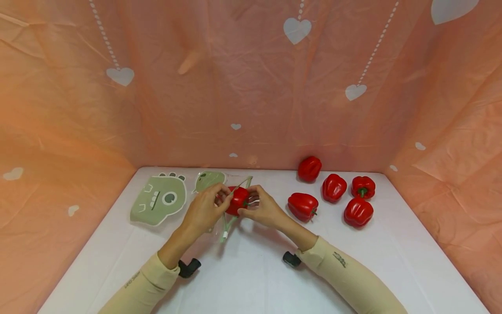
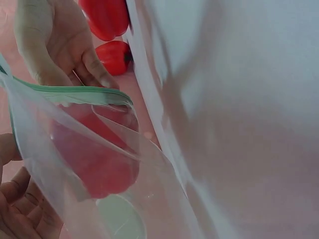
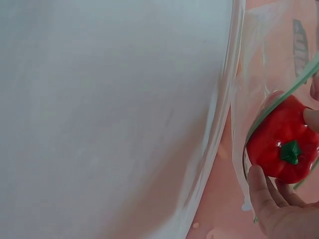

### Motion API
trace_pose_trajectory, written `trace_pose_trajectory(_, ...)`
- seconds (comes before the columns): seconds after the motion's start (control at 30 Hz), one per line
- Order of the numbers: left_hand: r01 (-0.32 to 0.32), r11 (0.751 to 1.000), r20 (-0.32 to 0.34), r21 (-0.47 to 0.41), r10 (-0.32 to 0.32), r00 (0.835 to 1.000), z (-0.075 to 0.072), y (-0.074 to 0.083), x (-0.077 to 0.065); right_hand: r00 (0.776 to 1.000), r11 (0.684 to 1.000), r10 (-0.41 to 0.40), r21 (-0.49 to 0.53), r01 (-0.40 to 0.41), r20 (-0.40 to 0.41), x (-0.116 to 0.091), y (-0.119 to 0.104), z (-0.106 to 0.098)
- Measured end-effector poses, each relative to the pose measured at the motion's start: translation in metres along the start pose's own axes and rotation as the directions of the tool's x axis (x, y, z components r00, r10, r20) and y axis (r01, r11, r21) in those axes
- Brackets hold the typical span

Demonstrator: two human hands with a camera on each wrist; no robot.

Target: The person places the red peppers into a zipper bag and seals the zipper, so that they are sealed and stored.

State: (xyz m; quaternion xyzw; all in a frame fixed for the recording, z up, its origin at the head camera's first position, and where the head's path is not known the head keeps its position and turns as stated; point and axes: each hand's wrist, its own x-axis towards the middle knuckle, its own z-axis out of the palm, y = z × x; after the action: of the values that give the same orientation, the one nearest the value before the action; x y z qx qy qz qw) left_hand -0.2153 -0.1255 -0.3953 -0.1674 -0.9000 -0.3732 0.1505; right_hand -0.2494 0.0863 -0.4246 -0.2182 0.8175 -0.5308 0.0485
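Note:
A clear zip bag [image 1: 158, 203] with green cartoon prints and a green zip strip lies across the left of the table, its mouth toward the middle. My left hand [image 1: 204, 209] pinches the bag by its open edge. A red bell pepper [image 1: 238, 200] with a green stem sits in the mouth, and my right hand [image 1: 266, 207] grips it from the stem side. Through the film in the left wrist view, most of the pepper [image 2: 99, 154] shows inside the bag. The right wrist view has its stem end [image 3: 284, 144] facing out, with right-hand fingers [image 3: 261, 194] around it.
Several more red bell peppers, such as one lying on its side [image 1: 303, 206] and one at the back [image 1: 309, 168], are on the right of the white table [image 1: 251, 279]. A peach curtain [image 1: 251, 87] with hearts stands behind and beside it. Black wrist pieces [image 1: 189, 267] sit under the forearms.

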Motion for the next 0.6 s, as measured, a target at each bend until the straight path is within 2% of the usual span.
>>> trace_pose_trajectory(0.37, -0.011, 1.0, 0.002, 0.013, 0.011, 1.0, 0.0004, 0.0026, -0.0013, 0.999, 0.999, 0.036, 0.039, -0.037, 0.017, 0.0029, -0.0042, 0.006)
trace_pose_trajectory(0.6, -0.011, 1.0, 0.007, -0.001, 0.011, 1.0, 0.0008, 0.0023, -0.0021, 0.999, 0.999, 0.03, 0.024, -0.031, 0.018, 0.0054, -0.0037, 0.0091)
